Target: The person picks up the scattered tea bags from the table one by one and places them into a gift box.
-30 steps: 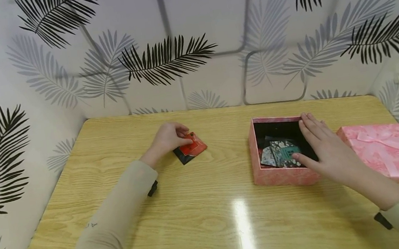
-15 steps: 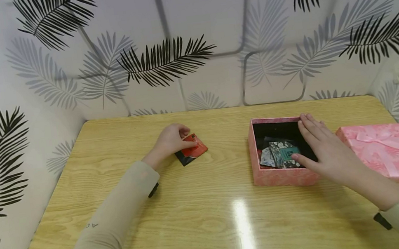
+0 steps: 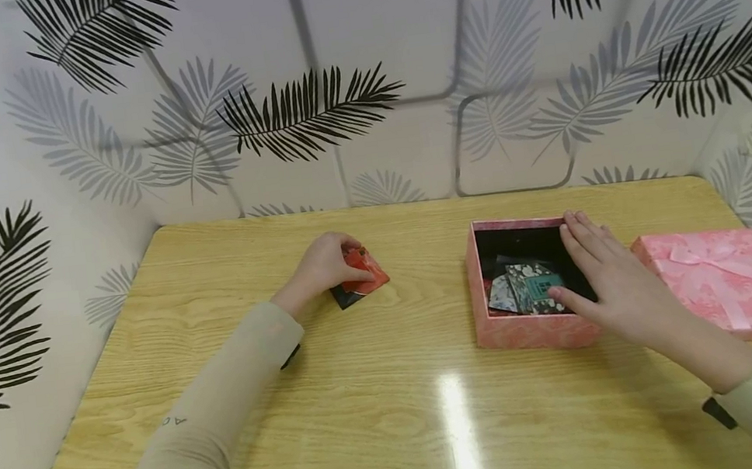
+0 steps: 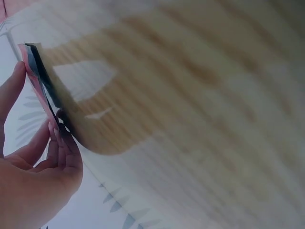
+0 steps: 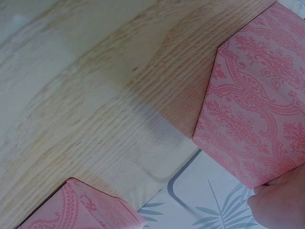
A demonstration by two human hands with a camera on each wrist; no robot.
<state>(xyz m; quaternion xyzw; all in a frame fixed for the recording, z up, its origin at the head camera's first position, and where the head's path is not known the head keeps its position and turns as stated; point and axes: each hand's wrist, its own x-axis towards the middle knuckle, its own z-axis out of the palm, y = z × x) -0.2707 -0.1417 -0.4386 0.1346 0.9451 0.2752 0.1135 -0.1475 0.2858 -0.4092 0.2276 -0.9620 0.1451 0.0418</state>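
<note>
Left of the middle of the table, my left hand (image 3: 326,262) pinches a small flat red packet (image 3: 377,273) by its edge, the thumb on the near side. A black flat packet (image 3: 345,298) lies beneath it. From the side, in the left wrist view, thin pinkish and dark layers (image 4: 42,78) show between thumb and fingers. My right hand (image 3: 618,291) rests on the right rim of an open pink box (image 3: 536,332), fingers extended and thumb over the opening. Inside the box lie several flat packets, among them a dark flowered one with a green label (image 3: 543,287).
A pink lid (image 3: 729,277) with a ribbon bow lies to the right of the box, partly behind the right forearm. The wooden table (image 3: 383,406) meets a leaf-patterned wall covering (image 3: 407,144) at the back and sides.
The red packet under my left fingers looks slightly bent up now, where it lay flatter before. My right hand and the box have stayed in place.
</note>
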